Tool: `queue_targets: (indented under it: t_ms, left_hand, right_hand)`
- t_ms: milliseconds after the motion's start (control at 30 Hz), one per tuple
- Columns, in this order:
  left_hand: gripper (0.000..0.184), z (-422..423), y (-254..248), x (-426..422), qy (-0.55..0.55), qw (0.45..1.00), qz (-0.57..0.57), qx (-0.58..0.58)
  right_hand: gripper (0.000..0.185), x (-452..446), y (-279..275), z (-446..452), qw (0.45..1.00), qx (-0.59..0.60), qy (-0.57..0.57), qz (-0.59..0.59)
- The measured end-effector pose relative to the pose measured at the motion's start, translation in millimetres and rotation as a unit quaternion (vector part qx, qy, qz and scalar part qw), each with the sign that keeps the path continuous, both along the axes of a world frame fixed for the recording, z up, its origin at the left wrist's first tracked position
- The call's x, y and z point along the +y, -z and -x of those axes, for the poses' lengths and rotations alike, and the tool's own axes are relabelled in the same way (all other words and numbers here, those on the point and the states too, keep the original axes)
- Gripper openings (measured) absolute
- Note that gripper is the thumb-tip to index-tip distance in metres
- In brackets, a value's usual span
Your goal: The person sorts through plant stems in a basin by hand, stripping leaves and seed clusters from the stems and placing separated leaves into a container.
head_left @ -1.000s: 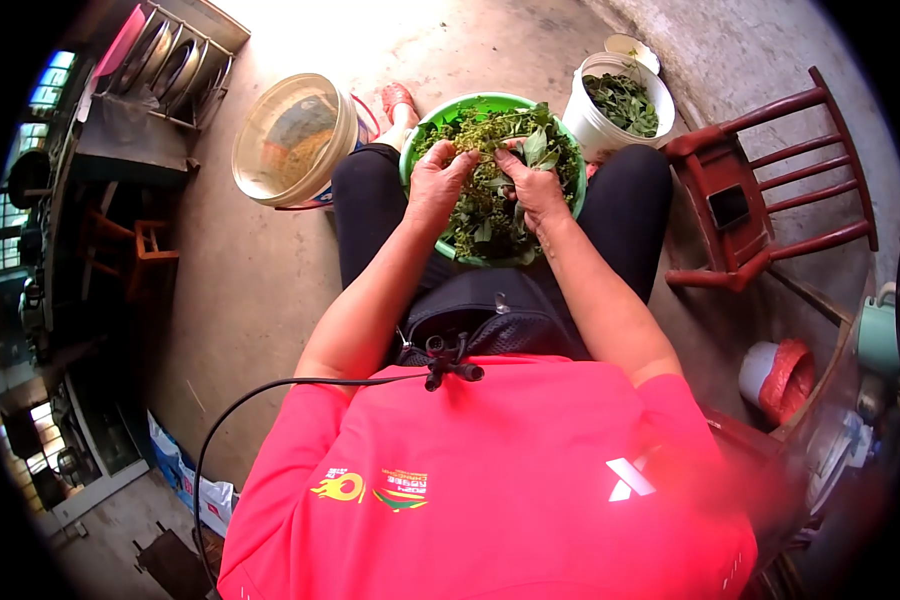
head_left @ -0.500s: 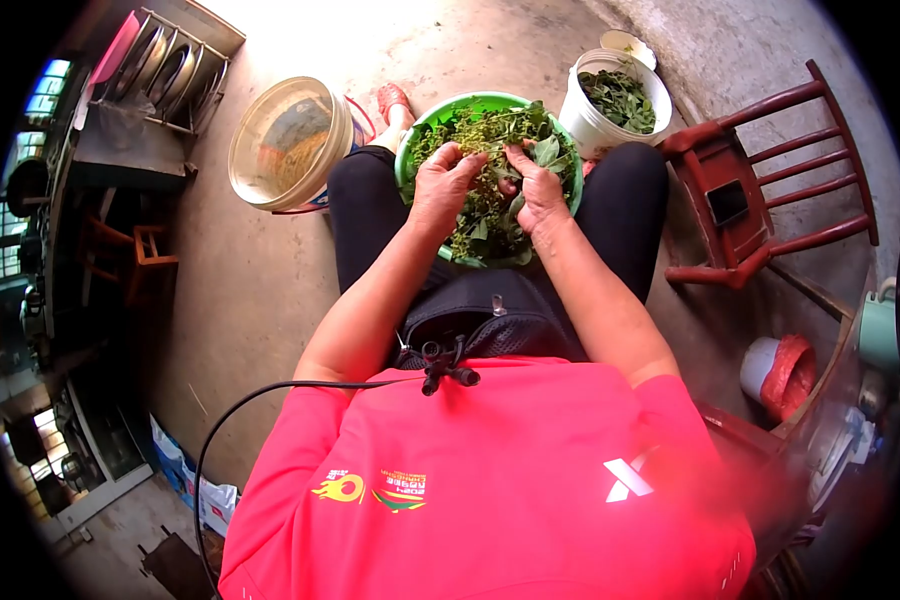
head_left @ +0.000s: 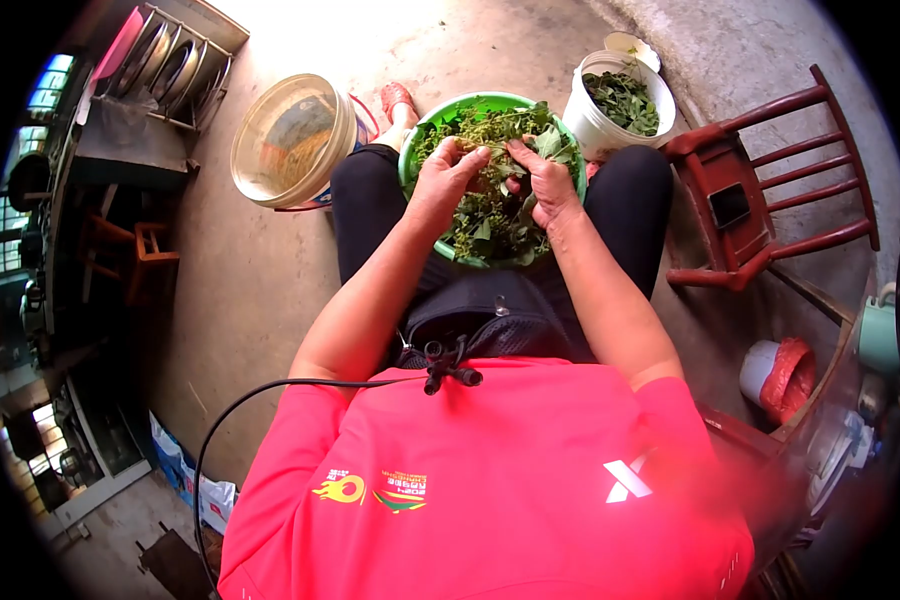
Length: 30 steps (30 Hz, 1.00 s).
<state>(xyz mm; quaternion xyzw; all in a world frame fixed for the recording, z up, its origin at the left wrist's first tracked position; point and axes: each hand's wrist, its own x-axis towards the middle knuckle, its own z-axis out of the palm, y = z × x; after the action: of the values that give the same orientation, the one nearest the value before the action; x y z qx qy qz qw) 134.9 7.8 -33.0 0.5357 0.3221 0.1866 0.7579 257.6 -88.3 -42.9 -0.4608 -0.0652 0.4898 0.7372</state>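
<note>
A green basin rests between my knees, heaped with leafy green sprigs that carry clusters of tiny buds or berries. Over the left part of the heap, my left hand pinches a thin sprig between thumb and forefinger. My right hand is closed on a leafy sprig at the basin's right side, with broad leaves beside its fingers. Both hands face each other a short way apart. Their inner fingers are partly hidden.
Right of the basin stands a white bucket of picked leaves, its lid behind. A large pale bucket is at the left. A red wooden chair stands at the right, with a dark flat object on its seat.
My hands stay over the basin with only small finger shifts. The right hand has turned slightly, and the whole view has shifted a little.
</note>
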Motion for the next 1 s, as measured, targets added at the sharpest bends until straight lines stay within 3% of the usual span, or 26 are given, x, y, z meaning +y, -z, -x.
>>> queue_targets:
  t_ms: [33, 67, 200, 333, 400, 567, 633, 767, 833, 900, 933, 1000]
  left_hand:
    - [0.025, 0.1, -3.7, 1.3, 0.014, 1.0, -0.005, 0.023]
    - [0.042, -1.3, -7.0, 0.9, 0.008, 0.999, -0.009, 0.038]
    - [0.049, -2.5, 3.5, -2.1, 0.027, 0.996, -0.056, -0.058]
    - [0.04, 2.3, 18.0, 5.8, 0.036, 0.996, -0.073, -0.032]
    - [0.036, 4.4, 17.3, 8.0, 0.063, 0.996, -0.002, -0.062]
    - [0.032, 6.2, 14.3, 7.6, 0.036, 0.998, 0.015, -0.043]
    - [0.031, 4.5, 16.8, 8.1, 0.034, 0.998, 0.034, -0.048]
    - [0.025, 7.8, 22.1, 15.0, 0.009, 0.996, 0.071, -0.048]
    - [0.022, 10.6, 12.7, 14.6, 0.011, 0.994, 0.102, -0.035]
    - [0.022, 13.9, 15.4, 21.7, 0.041, 0.991, 0.116, -0.056]
    - [0.022, 13.6, 13.7, 22.5, 0.069, 0.986, 0.131, -0.074]
    - [0.021, 11.3, 4.7, 20.1, 0.064, 0.985, 0.14, -0.074]
  right_hand:
    - [0.006, 0.2, -1.2, 0.0, 1.0, 0.001, -0.001, 0.0]
    - [0.006, 0.3, -2.9, -0.5, 1.0, -0.019, -0.003, 0.022]
    - [0.01, 3.4, -0.5, 5.7, 0.999, -0.038, 0.008, 0.022]
    - [0.012, 0.9, -4.0, 3.8, 0.995, -0.089, -0.024, 0.047]
    - [0.013, 3.9, -1.2, 5.7, 0.989, -0.139, -0.02, 0.049]
    - [0.013, 5.5, 4.0, 2.6, 0.967, -0.209, -0.084, 0.119]
    - [0.017, 10.4, 14.8, 1.8, 0.902, -0.423, -0.052, 0.067]
    - [0.016, 5.4, 11.5, -0.8, 0.881, -0.459, -0.108, 0.041]
    - [0.012, 5.8, 7.0, -0.8, 0.895, -0.429, -0.122, 0.015]
    - [0.007, 2.1, -4.3, -0.8, 0.964, -0.2, -0.173, 0.001]
    - [0.007, -4.4, -22.5, -1.8, 0.974, -0.093, -0.198, 0.05]
    - [0.008, -5.7, -20.3, -5.9, 0.978, -0.029, -0.208, 0.019]
